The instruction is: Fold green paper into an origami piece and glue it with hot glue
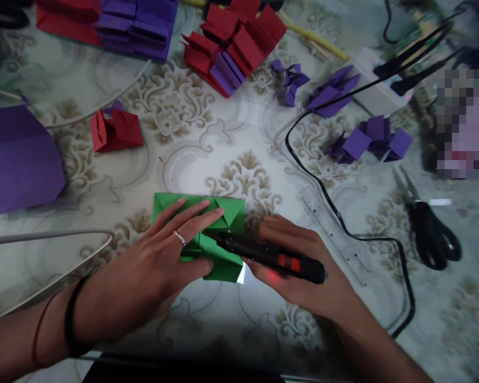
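A folded green paper piece lies on the table in front of me. My left hand rests on it with fingers stretched out and thumb apart, pressing it from above and covering its left part. My right hand is closed around a black hot glue gun with a red switch. The gun's nozzle points left, at the middle folds of the green paper, close to my left fingers. Whether the tip touches the paper I cannot tell. My right fingers are partly hidden by the gun.
Red folded paper pieces and purple ones lie around. A purple sheet is at left. Black-handled scissors, a clear ruler and a black cable lie at right, near a white power socket box.
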The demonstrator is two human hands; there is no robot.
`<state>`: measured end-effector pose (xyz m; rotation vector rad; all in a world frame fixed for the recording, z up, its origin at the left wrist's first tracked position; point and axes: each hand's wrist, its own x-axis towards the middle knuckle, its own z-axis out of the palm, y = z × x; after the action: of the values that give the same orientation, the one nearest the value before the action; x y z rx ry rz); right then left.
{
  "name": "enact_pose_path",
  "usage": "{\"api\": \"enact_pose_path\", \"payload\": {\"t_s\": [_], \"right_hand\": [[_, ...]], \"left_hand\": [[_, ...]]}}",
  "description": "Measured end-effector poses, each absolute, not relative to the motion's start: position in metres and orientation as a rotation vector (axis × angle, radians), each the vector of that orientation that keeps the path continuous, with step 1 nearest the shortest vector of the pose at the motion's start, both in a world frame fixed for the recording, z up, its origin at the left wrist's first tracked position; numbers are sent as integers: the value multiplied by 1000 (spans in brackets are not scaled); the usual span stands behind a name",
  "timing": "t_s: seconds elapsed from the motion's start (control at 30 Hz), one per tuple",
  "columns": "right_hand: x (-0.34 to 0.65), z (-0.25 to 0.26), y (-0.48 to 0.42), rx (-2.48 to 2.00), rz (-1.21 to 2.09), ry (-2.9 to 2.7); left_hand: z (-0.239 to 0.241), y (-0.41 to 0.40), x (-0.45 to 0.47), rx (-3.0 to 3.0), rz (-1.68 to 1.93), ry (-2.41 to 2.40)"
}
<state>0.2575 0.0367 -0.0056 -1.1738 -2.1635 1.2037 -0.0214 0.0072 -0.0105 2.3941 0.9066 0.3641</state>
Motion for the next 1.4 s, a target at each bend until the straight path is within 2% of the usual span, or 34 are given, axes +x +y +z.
{"api": "enact_pose_path", "payload": {"t_s": [1.4], "right_hand": [[271, -1, 36, -1155, 1162, -2172]], "left_hand": [[4, 18, -32, 2344, 392, 807]]}}
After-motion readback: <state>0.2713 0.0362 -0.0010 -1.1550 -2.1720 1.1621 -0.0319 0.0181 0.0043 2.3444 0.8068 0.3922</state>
